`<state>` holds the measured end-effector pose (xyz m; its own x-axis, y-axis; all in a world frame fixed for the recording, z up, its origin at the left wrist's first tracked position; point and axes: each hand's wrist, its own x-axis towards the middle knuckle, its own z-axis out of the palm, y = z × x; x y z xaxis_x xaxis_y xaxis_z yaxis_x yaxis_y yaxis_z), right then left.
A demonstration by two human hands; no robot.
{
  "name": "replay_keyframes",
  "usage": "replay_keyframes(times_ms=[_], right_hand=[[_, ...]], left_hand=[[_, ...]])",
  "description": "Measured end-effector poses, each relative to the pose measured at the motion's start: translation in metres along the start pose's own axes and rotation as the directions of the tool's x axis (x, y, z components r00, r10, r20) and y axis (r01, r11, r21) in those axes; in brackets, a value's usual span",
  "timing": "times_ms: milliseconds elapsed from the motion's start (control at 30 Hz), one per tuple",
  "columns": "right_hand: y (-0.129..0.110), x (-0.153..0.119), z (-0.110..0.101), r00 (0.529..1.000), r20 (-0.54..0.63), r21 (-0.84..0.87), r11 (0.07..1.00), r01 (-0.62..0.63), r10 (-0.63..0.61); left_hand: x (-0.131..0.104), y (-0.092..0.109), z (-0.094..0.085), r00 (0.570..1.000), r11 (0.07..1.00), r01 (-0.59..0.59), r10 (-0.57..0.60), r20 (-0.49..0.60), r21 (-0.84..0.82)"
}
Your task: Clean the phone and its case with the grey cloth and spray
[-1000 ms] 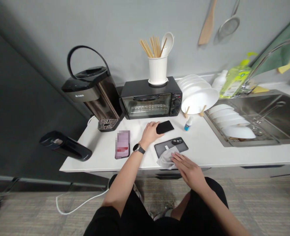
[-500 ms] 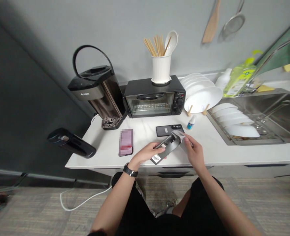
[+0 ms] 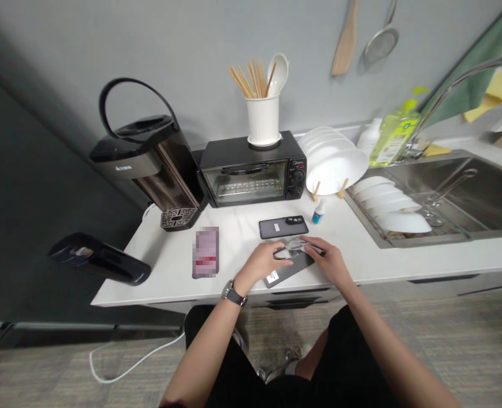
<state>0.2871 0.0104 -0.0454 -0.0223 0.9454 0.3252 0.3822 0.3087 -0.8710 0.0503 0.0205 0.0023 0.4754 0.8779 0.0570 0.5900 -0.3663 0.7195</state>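
1 soft grey cloth [image 3: 295, 244], pinched by part-closed left hand [image 3: 258, 264] and right hand [image 3: 332, 264]; slim dark-grey phone [image 3: 290, 272] beneath, slanted near-left to far-right.

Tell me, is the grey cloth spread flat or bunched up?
Bunched up: the cloth looks small and crumpled between the fingers of the left hand and right hand.

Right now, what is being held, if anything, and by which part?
A grey cloth: the left hand pinches its left side, the right hand its right, over a dark phone; whether they also grip that is unclear.
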Motion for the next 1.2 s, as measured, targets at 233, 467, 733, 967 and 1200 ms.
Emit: replay_keyframes(times_ms=[233, 467, 733, 967, 1200], right_hand=[[-0.003, -0.004, 0.008, 0.999, -0.042, -0.103, 0.994, 0.027, -0.032], [-0.019, -0.015, 0.014, 0.991, -0.050, -0.330, 0.938, 0.104, -0.127], [-0.020, -0.020, 0.018, 0.984, -0.010, -0.569, 0.811, 0.139, -0.176], [-0.038, -0.046, 0.034, 0.964, 0.169, -0.705, 0.658, 0.263, -0.204], [-0.057, -0.062, 0.064, 0.938, 0.258, -0.661, 0.666, 0.347, -0.232]], left_hand=[[-0.030, 0.008, 0.010, 0.991, 0.958, -0.038, 0.073, -0.113, 0.283], [-0.037, 0.005, 0.019, 0.974, 0.951, -0.080, 0.139, -0.179, 0.299], [-0.056, -0.003, 0.019, 0.968, 0.975, -0.048, 0.098, -0.231, 0.216], [-0.096, -0.018, 0.005, 0.973, 0.990, 0.023, 0.011, -0.232, 0.141], [-0.092, -0.015, 0.005, 0.968, 0.996, 0.079, -0.070, -0.243, 0.028]])
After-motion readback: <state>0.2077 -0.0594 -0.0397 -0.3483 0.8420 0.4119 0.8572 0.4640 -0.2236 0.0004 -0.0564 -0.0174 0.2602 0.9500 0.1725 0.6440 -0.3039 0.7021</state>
